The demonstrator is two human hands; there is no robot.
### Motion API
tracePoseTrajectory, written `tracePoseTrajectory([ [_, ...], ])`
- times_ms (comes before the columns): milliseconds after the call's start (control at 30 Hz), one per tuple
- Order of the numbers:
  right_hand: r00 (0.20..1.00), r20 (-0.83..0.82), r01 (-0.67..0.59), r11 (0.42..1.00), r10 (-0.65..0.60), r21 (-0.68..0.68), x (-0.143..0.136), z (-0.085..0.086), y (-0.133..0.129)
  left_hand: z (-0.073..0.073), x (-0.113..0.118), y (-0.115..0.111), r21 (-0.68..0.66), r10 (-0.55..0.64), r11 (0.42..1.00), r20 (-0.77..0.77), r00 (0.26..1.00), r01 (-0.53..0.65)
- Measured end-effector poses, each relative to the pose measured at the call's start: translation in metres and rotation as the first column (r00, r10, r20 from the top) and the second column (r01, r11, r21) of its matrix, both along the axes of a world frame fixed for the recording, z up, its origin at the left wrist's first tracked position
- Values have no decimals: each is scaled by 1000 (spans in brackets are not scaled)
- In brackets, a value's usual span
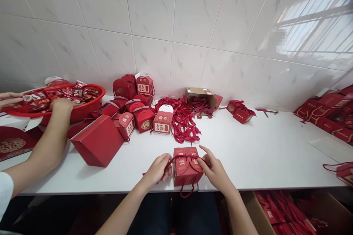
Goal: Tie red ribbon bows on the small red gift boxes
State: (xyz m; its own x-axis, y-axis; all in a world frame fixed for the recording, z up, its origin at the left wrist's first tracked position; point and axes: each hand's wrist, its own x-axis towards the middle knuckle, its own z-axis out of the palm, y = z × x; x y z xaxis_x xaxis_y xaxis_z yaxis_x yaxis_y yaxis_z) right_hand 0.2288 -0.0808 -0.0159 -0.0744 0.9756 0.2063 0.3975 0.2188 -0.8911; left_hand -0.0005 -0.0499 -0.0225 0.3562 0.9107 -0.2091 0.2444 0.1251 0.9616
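Left hand (156, 169) and right hand (212, 167) pinch red ribbon (182, 158) either side of small red box (186, 167), near front edge of white worktop (261, 150). Ribbon pile (183, 121), more boxes (138, 114) behind. Co-worker's hand (62, 104) in red basket (91, 108), far left.

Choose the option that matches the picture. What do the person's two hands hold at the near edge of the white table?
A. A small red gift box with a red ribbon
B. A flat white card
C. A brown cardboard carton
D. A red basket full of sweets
A: the left hand and the right hand grip the sides of the small red gift box, with the red ribbon drawn across its top.
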Motion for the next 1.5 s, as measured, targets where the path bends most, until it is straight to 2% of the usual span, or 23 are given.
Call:
tracePoseTrajectory([
  [100, 1000, -7, 21, 998, -20, 53, 5, 3, -3, 3, -15, 11, -102, -196, 976, -15, 981, 193],
  [200, 979, 200, -65, 983, 30, 172, 14, 8, -6, 16, -28, 17, -203, -442, 877, 14, 897, 435],
  [267, 947, 318, -46, 960, -46, 276, 16, 11, -6, 28, -27, 15, -213, -529, 822, 60, 847, 529],
  [300, 936, 332, 3, 943, -120, 334, 15, 12, -6, 33, -24, 11, -187, -541, 817, 81, 837, 546],
  [367, 924, 291, 105, 897, -248, 430, 9, 14, -4, 45, -11, 0, -77, -500, 859, 95, 861, 507],
  [400, 928, 257, 132, 883, -269, 451, 4, 15, -4, 50, -4, -7, 2, -449, 893, 81, 890, 450],
  [467, 960, 188, 112, 900, -207, 421, -6, 19, -4, 57, 10, -20, 180, -303, 937, -5, 953, 299],
  [500, 977, 154, 80, 924, -146, 373, -11, 21, -5, 60, 16, -26, 270, -225, 933, -73, 972, 236],
  [533, 990, 117, 42, 950, -82, 310, -16, 23, -6, 61, 21, -31, 356, -150, 914, -154, 977, 196],
  [600, 999, 34, -15, 985, 9, 172, -26, 26, -9, 59, 28, -37, 494, -25, 849, -321, 947, 190],
  [700, 997, -70, -23, 999, 26, 40, -38, 28, -12, 48, 31, -38, 614, 112, 752, -480, 870, 242],
  [767, 994, -112, -10, 1000, 10, 2, -42, 27, -13, 38, 29, -35, 671, 156, 694, -491, 857, 259],
  [867, 990, -139, -21, 999, 14, -46, -40, 27, -12, 25, 21, -30, 768, 111, 577, -411, 905, 279],
  [967, 987, -126, -115, 985, 100, -125, -33, 32, -9, 21, 14, -23, 826, 17, 450, -387, 922, 338],
  [1033, 977, -103, -203, 966, 189, -158, -29, 36, -7, 22, 12, -19, 838, -26, 394, -401, 916, 379],
  [1100, 964, -71, -263, 951, 254, -161, -26, 41, -4, 26, 13, -13, 845, -64, 364, -397, 916, 392],
  [1167, 959, -29, -281, 947, 281, -156, -23, 43, -1, 31, 14, -9, 848, -94, 362, -379, 921, 386],
  [1267, 967, 76, -233, 965, 243, -122, -13, 44, 0, 38, 10, -6, 846, -50, 412, -350, 935, 339],
  [1400, 945, 317, -86, 996, 81, 1, 5, 41, -4, 45, -5, -6, 791, 79, 541, -385, 920, 284],
  [1500, 912, 406, -90, 995, 63, 48, 8, 38, -7, 47, -9, -8, 695, -44, 637, -400, 915, 334],
])
